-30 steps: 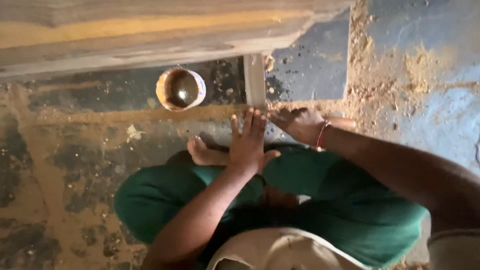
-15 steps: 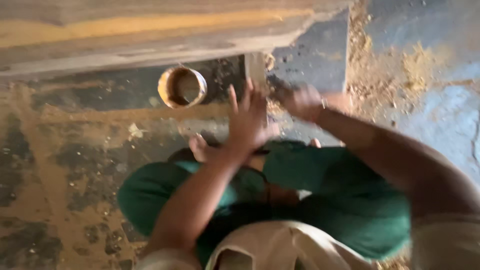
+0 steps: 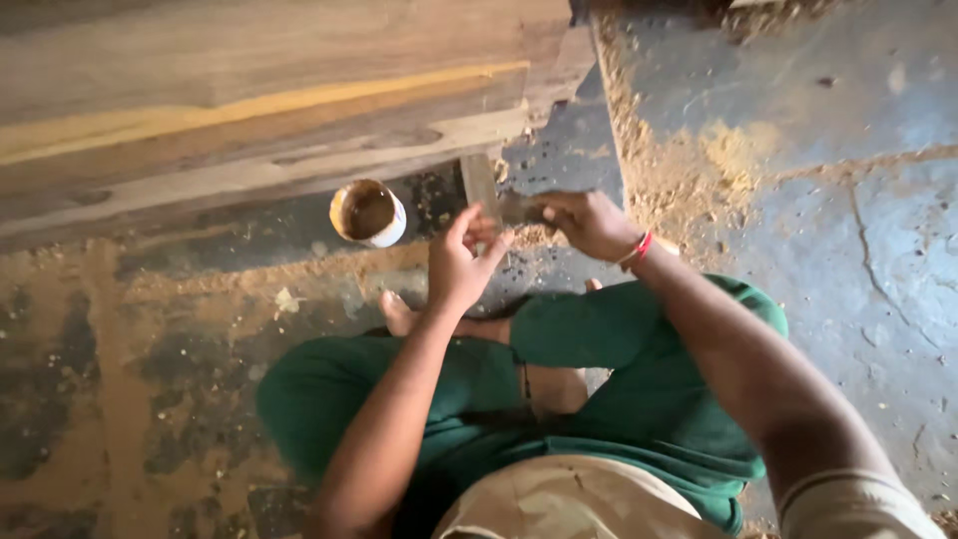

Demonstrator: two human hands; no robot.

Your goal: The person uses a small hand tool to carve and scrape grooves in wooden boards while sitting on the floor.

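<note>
I sit cross-legged on the floor in green trousers. My right hand, with a red band at the wrist, is closed around a small flat dark piece held just above the floor. My left hand hovers beside it with fingers apart, its fingertips close to the dark piece. Just beyond my hands a narrow wooden strip lies by the edge of a large wooden plank. A small round tin of brown liquid stands to the left of my left hand.
Sawdust is heaped along the concrete floor at the right and spread in tan streaks at the left. My bare foot shows under my left forearm. A grey cracked floor lies to the right.
Both hands were spread flat with open fingers near the wooden strip. Now my right hand has closed on the small dark piece and my left hand has drawn in beside it.
</note>
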